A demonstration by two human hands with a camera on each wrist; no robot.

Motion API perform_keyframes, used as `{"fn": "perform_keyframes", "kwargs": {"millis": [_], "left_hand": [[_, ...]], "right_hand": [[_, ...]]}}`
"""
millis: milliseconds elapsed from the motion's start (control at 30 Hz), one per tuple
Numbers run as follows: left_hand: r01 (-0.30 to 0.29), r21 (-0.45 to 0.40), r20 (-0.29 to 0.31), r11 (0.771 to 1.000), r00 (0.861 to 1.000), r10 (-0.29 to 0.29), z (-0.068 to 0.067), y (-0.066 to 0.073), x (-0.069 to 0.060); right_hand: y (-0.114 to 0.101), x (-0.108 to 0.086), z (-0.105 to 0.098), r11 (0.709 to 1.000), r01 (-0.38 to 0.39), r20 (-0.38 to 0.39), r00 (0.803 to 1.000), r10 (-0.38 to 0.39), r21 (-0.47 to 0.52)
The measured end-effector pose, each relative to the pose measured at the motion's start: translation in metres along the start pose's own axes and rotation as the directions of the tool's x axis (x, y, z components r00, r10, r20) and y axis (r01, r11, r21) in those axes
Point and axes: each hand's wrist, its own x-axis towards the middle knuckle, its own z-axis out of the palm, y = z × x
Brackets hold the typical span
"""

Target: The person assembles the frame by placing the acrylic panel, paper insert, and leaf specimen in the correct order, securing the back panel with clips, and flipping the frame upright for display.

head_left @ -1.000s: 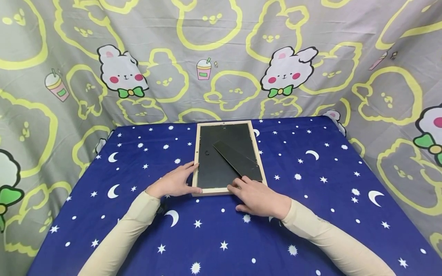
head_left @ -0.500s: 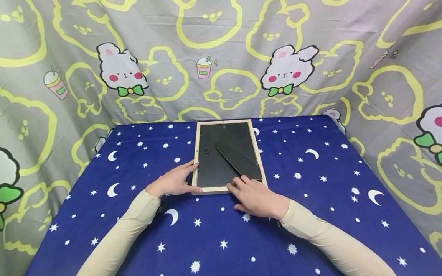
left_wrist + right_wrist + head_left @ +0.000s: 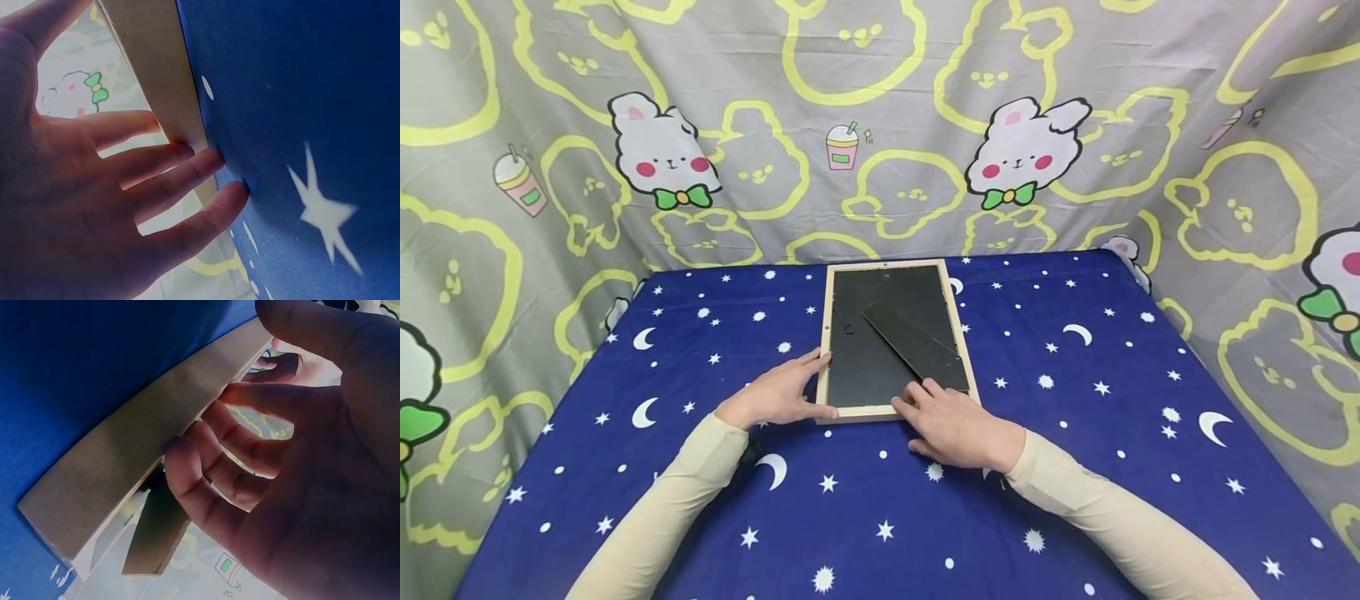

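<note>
A picture frame [image 3: 868,371] with a pale wooden border lies face down, its black back board showing. Across the back runs a black easel stand [image 3: 910,337], slanting toward the near right corner. My left hand [image 3: 778,392] spreads at the near left corner, thumb on the near edge and fingers along the left side. In the left wrist view, straight fingers touch the wooden side [image 3: 153,69] and the cloth. My right hand [image 3: 958,429] rests bent fingertips on the near edge, partly covering the stand's lower end. Its thumb sits apart from the border, near the cloth.
A dark blue cloth [image 3: 685,517] with white stars and moons covers the table. Behind and at both sides hangs a grey curtain [image 3: 910,67] with cartoon rabbits, just beyond the frame's far edge.
Almost nothing differs. The right hand has shifted very slightly left, while the left hand, frame and stand hold their places.
</note>
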Motion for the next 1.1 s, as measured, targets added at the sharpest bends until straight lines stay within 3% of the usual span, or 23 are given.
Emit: {"fn": "perform_keyframes", "kwargs": {"millis": [367, 667, 833, 967, 1100], "left_hand": [[0.002, -0.003, -0.002, 1.0, 1.0, -0.002, -0.002, 0.001, -0.001], [0.003, -0.01, 0.0, 1.0, 1.0, -0.003, -0.001, -0.001, 0.0], [0.0, -0.002, -0.001, 1.0, 1.0, 0.0, -0.001, -0.001, 0.001], [-0.014, 0.008, -0.005, 1.0, 1.0, 0.014, -0.001, -0.001, 0.001], [-0.039, 0.0, -0.006, 0.999, 0.999, 0.039, -0.001, -0.003, 0.001]], "right_hand": [[0.0, 0.002, -0.001, 1.0, -0.014, 0.015, 1.0, 0.014, 0.019], [0.004, 0.0, -0.001, 0.995, -0.03, 0.037, 0.999, 0.027, 0.092], [0.008, -0.002, -0.009, 0.99, -0.022, 0.001, 1.0, 0.022, 0.14], [0.02, -0.004, -0.021, 0.966, -0.023, -0.061, 0.997, 0.039, 0.256], [0.04, -0.005, -0.031, 0.929, -0.07, -0.113, 0.987, 0.118, 0.362]]}}
